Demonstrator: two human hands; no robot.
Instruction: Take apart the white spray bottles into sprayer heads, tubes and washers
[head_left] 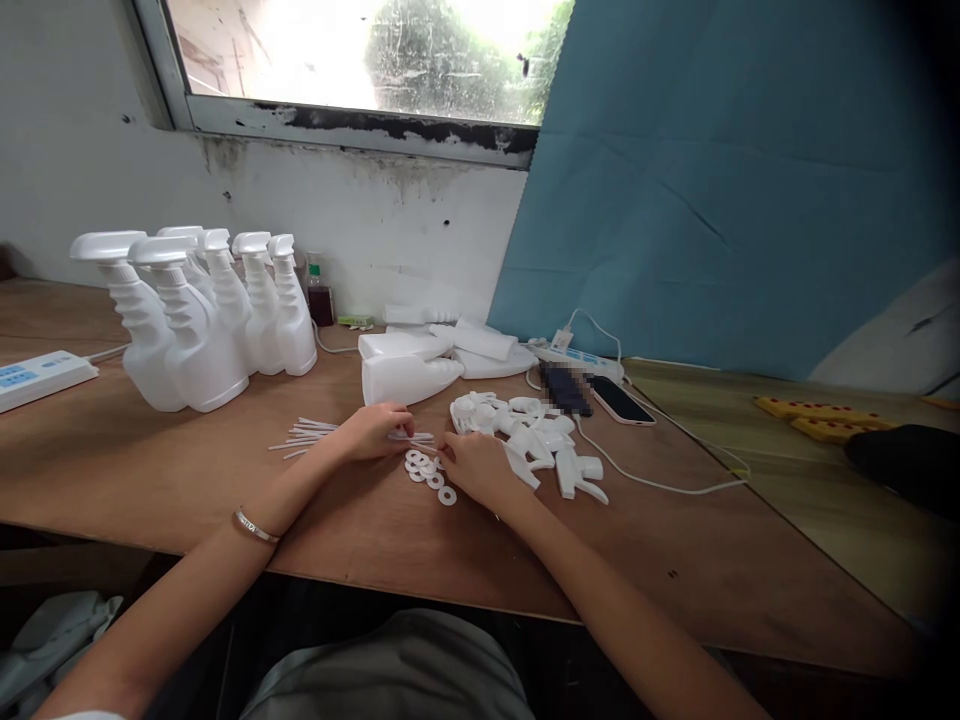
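Note:
My left hand (379, 431) lies over a bundle of thin white plastic tubes (304, 432), fingers curled down onto them; the tubes stick out on both sides of it. My right hand (480, 465) is just to the right, its fingertips pinched together at the tubes' right ends. Whatever is between those fingertips is too small to make out. A small pile of flat white ring washers (417, 466) lies below and between the hands. Beside my right hand is a heap of white trigger spray heads (536, 425).
Several white spray bottles (206, 345) with heads on stand at the left. Bottles without heads (409, 378) lie behind the hands. Two phones (621, 400), a white cable (675, 489) and a power strip (581, 360) are at the right; another power strip (45, 378) sits far left.

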